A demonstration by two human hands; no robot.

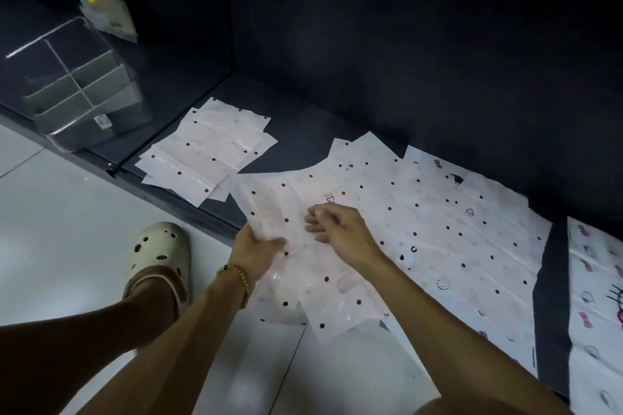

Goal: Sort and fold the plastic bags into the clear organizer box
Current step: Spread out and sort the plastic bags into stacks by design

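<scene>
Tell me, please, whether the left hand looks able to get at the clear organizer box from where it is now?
Probably yes, once it lets go. The left hand grips the edge of a dotted bag, so it is occupied, but nothing stands between it and the clear organizer box up the shelf; only a flat bag stack lies between.

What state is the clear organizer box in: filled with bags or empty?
Empty, as far as can be seen: the clear organizer box shows only bare grey dividers, with no bags in its compartments. The dotted bags lie outside it, flat on the dark shelf.
</scene>
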